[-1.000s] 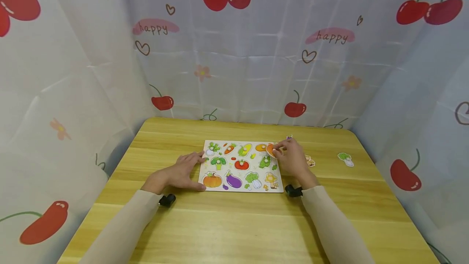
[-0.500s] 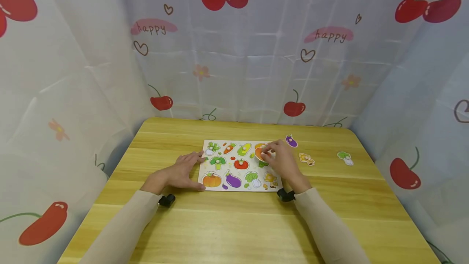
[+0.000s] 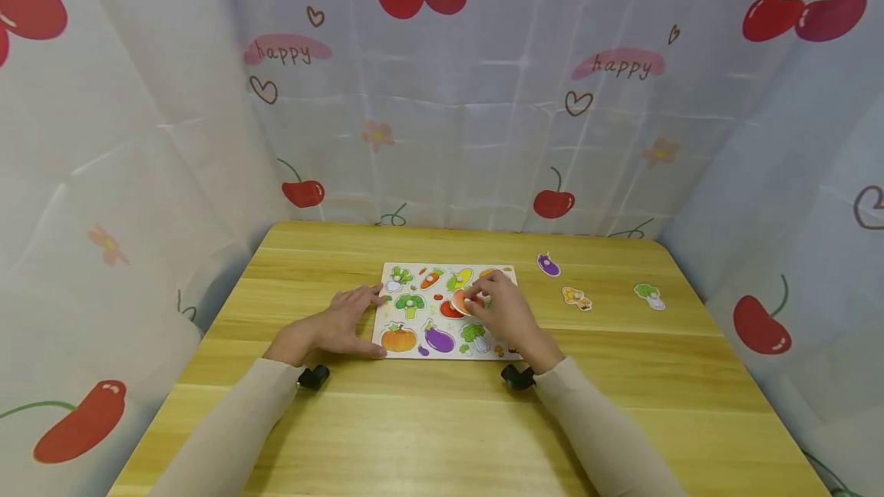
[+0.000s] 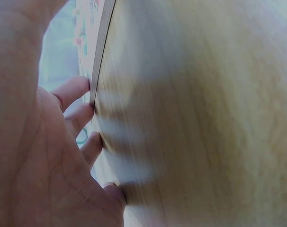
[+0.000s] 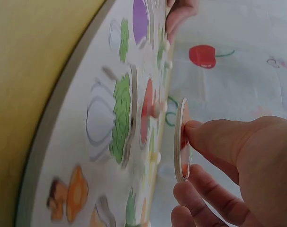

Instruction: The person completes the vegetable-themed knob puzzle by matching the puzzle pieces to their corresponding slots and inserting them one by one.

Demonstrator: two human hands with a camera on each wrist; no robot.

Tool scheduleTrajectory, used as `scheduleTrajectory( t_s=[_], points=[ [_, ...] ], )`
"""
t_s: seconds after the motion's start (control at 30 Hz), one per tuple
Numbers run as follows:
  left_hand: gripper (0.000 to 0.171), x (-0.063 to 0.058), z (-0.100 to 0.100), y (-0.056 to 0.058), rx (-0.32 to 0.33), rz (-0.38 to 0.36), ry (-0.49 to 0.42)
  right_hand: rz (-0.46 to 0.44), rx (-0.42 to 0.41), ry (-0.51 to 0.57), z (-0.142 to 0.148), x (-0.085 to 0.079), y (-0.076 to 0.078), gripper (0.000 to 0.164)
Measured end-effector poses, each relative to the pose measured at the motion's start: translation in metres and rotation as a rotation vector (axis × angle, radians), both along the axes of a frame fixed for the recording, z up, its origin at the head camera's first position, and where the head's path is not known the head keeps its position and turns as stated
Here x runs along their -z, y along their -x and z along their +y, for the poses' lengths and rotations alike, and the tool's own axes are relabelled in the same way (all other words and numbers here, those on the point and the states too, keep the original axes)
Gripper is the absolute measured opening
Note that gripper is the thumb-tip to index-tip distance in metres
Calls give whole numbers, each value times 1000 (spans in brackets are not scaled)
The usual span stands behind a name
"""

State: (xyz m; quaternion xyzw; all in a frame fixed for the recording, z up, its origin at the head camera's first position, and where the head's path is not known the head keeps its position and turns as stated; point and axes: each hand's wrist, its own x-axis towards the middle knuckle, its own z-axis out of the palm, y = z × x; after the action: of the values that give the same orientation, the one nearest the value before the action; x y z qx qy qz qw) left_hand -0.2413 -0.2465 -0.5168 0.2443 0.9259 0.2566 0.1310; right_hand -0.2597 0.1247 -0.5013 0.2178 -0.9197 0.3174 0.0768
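A light wooden vegetable puzzle board (image 3: 445, 270) lies on the table, and several knobbed pieces sit in it. My left hand (image 3: 338, 324) rests at the board's left edge with fingers spread; in the left wrist view its fingertips (image 4: 78, 87) touch the rim. Between thumb and fingers my right hand (image 3: 507, 317) pinches a rounded orange puzzle piece (image 3: 460, 304). The right wrist view has this piece (image 5: 181, 142) edge-on, raised off the board near the tomato (image 5: 147, 113). From the head camera it partly covers the tomato; my right hand hides part of the board's right side.
Right of the board lie three loose pieces: an eggplant (image 3: 549, 264), a mushroom (image 3: 576, 298) and a bok choy (image 3: 649, 296). The wooden table (image 3: 428, 428) ends at the back against a cherry-print curtain (image 3: 442, 152), which also hangs at both sides.
My right hand has carried the orange piece leftward, from the board's upper right corner to over the tomato. The loose eggplant and mushroom have come into full view. My left hand stays put.
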Motion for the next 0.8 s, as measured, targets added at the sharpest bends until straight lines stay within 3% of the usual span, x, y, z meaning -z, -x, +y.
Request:
scheduleTrajectory(
  t_s=[0.8],
  points=[
    [110,0,0,0,10,15,-3,-1,-172,-55,-60,2,-26,4]
  ],
)
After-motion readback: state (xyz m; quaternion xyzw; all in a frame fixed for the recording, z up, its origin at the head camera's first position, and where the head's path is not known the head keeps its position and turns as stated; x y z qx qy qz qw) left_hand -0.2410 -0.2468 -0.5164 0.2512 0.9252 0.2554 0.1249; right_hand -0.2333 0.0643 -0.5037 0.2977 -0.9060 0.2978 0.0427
